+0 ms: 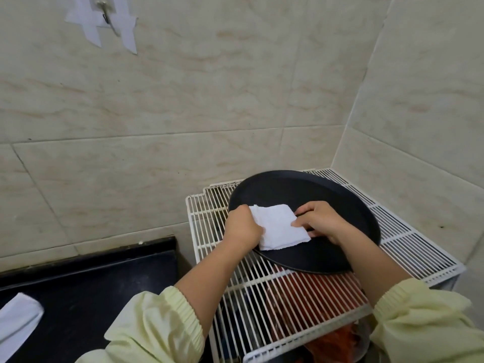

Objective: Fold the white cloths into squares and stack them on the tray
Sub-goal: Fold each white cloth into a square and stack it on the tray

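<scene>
**Folded square set down on the tray**

Nearest me, a second white cloth [18,323] lies loosely folded on the black stone surface [91,279]; I judge it is next. Ahead, my left hand [242,226] curls its fingers round the left edge of the small folded white cloth square [277,227]. My right hand [322,221] pinches the right edge, thumb on top. Gripping both sides stops the folds springing open. The square lies over the near-left part of the round black tray [301,189], one corner past its rim. The tray sits on a white wire rack [406,239] in the tiled corner.
</scene>
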### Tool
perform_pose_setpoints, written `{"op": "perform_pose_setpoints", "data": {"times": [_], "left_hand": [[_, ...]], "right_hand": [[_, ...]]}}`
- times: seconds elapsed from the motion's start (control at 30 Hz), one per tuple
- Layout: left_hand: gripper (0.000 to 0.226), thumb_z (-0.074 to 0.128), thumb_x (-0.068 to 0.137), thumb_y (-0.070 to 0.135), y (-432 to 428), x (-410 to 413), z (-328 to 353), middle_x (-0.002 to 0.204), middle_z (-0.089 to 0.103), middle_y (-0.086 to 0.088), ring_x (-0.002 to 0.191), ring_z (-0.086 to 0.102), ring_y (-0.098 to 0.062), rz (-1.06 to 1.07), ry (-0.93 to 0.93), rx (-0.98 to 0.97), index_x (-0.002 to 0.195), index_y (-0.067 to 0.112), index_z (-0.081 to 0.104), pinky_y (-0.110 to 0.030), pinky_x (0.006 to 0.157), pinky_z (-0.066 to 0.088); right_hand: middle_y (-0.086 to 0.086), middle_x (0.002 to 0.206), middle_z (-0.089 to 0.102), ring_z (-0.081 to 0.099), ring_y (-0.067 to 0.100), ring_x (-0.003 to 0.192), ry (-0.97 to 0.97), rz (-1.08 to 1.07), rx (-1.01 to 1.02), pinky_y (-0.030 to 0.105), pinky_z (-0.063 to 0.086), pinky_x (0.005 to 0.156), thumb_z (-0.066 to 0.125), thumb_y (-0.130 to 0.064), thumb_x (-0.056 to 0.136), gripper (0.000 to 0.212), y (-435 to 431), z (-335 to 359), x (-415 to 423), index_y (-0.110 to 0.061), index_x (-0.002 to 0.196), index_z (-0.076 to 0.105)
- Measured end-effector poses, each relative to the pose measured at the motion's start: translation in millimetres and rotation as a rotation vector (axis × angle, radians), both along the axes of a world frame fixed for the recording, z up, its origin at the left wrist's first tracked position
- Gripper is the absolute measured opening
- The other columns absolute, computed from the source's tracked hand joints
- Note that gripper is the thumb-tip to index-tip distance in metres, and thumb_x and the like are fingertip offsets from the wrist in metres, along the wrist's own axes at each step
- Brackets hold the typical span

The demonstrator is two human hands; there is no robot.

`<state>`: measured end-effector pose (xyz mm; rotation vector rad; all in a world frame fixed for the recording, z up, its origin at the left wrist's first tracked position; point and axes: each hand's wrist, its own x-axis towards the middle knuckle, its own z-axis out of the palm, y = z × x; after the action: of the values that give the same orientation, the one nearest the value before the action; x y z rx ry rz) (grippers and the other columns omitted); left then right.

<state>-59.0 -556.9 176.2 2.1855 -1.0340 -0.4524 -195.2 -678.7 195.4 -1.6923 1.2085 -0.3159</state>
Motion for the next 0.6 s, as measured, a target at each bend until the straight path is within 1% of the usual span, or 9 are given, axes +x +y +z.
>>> {"op": "perform_pose_setpoints", "data": {"times": [0.07, 0.13, 0.2, 0.27, 0.33, 0.4, 0.5, 0.6], "left_hand": [[0.027, 0.063, 0.086, 0.01, 0.8, -3.7, 0.4, 0.113, 0.061, -0.013, 0.102, 0.059, -0.028, -0.037, -0.119, 0.024, 0.112, 0.004, 0.057, -0.027, 0.072, 0.041], [0.031, 0.063, 0.088, 0.012, 1.5, -5.8, 1.2, 0.121, 0.054, -0.015, 0.109, 0.054, -0.028, -0.054, -0.212, 0.057, 0.117, 0.005, 0.055, -0.03, 0.083, 0.043], [0.034, 0.064, 0.089, 0.018, 3.6, -4.0, 1.9, 0.124, 0.051, -0.015, 0.115, 0.049, -0.028, -0.064, -0.24, 0.076, 0.119, 0.006, 0.055, -0.031, 0.095, 0.041], [0.038, 0.065, 0.088, 0.026, 7.5, 0.5, 3.5, 0.126, 0.051, -0.015, 0.119, 0.046, -0.028, -0.07, -0.225, 0.056, 0.119, 0.008, 0.057, -0.033, 0.099, 0.039], [0.041, 0.065, 0.088, 0.03, 16.1, 7.6, 5.8, 0.126, 0.05, -0.012, 0.119, 0.047, -0.028, -0.061, -0.199, -0.009, 0.124, 0.012, 0.057, -0.035, 0.1, 0.041], [0.041, 0.062, 0.09, 0.031, 26.2, 16.9, 8.8, 0.126, 0.052, -0.009, 0.117, 0.05, -0.026, -0.039, -0.192, -0.087, 0.128, 0.016, 0.058, -0.035, 0.1, 0.044], [0.032, 0.055, 0.092, 0.023, 45.3, 37.2, 17.1, 0.125, 0.055, -0.008, 0.115, 0.054, -0.023, -0.003, -0.21, -0.165, 0.123, 0.017, 0.062, -0.034, 0.098, 0.044], [0.03, 0.051, 0.093, 0.019, 73.7, 65.3, 24.3, 0.123, 0.056, -0.008, 0.113, 0.055, -0.025, 0.051, -0.278, -0.164, 0.121, 0.015, 0.061, -0.036, 0.094, 0.045]], "right_hand": [[0.008, 0.097, 0.064, 0.063, 0.021, 0.087, 0.059, 0.005, -0.098, 0.031, 0.056, 0.063, 0.073, -0.001, 0.078, 0.022, 0.9, -1.7, 1.3, -0.01, 0.097, 0.065], [0.006, 0.096, 0.064, 0.063, 0.021, 0.088, 0.123, 0.017, -0.192, 0.035, 0.059, 0.071, 0.075, -0.003, 0.076, 0.022, 2.1, -1.8, 2.9, -0.01, 0.095, 0.066], [0.004, 0.094, 0.064, 0.063, 0.02, 0.086, 0.187, 0.037, -0.261, 0.038, 0.058, 0.077, 0.076, -0.005, 0.075, 0.021, 5.9, 2.0, 4.4, -0.012, 0.092, 0.065], [0.003, 0.094, 0.065, 0.064, 0.021, 0.086, 0.235, 0.052, -0.34, 0.039, 0.056, 0.081, 0.076, -0.009, 0.075, 0.02, 10.0, 10.1, 6.6, -0.015, 0.091, 0.064], [0.003, 0.093, 0.066, 0.064, 0.022, 0.088, 0.214, 0.061, -0.428, 0.037, 0.054, 0.081, 0.075, -0.012, 0.076, 0.019, 15.4, 19.1, 12.0, -0.016, 0.092, 0.064], [0.002, 0.092, 0.067, 0.063, 0.02, 0.089, 0.135, 0.089, -0.487, 0.034, 0.051, 0.08, 0.074, -0.015, 0.079, 0.018, 25.0, 26.7, 22.1, -0.015, 0.095, 0.065], [-0.001, 0.088, 0.065, 0.062, 0.014, 0.086, 0.045, 0.182, -0.537, 0.029, 0.049, 0.079, 0.071, -0.016, 0.083, 0.017, 50.1, 38.5, 50.5, -0.016, 0.098, 0.062], [0.003, 0.087, 0.065, 0.063, 0.021, 0.086, 0.064, 0.296, -0.613, 0.036, 0.052, 0.08, 0.067, -0.015, 0.084, 0.015, 77.6, 43.0, 89.9, -0.013, 0.098, 0.061]]}}
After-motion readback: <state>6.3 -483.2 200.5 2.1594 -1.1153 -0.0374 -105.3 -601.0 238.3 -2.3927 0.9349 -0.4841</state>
